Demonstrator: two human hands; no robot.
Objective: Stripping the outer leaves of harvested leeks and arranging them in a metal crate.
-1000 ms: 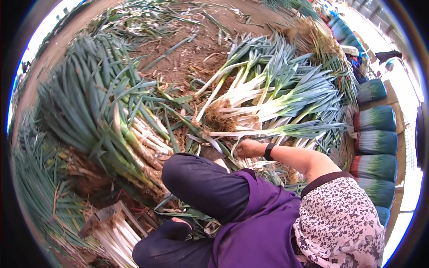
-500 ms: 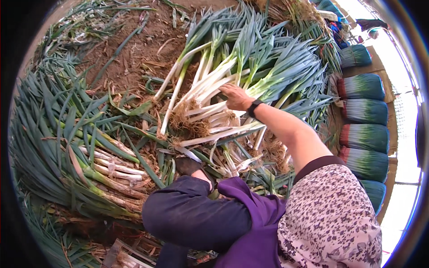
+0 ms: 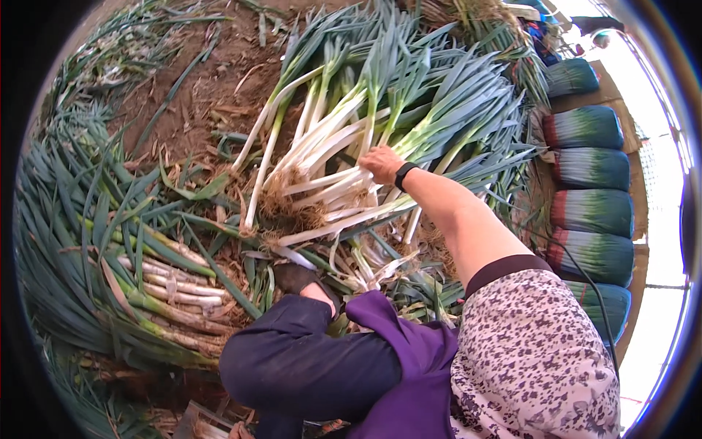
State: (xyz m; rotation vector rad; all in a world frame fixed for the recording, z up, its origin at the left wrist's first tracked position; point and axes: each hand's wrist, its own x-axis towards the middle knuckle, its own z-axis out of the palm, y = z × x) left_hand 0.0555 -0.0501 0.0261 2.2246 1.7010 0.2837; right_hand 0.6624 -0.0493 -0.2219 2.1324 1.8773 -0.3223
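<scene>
My right hand, with a dark band on the wrist, reaches into a pile of leeks. Its fingers are curled round a white leek shank near where the leaves turn green; how many shanks are in the grip is hidden. The pile fans out with roots toward me and blue-green leaves pointing away to the upper right. Several pale shanks lie loosely crossed beside the hand. My left hand is out of view.
At left lies a big heap of untrimmed leeks. Along the right edge stand wrapped green bundles on cardboard. A thin black cord hangs by my sleeve. My bent knee and shoe are close to the pile.
My right hand has gone from spread fingers over the leeks to fingers curled round a shank. The view has shifted slightly, and a black cord now shows at right.
</scene>
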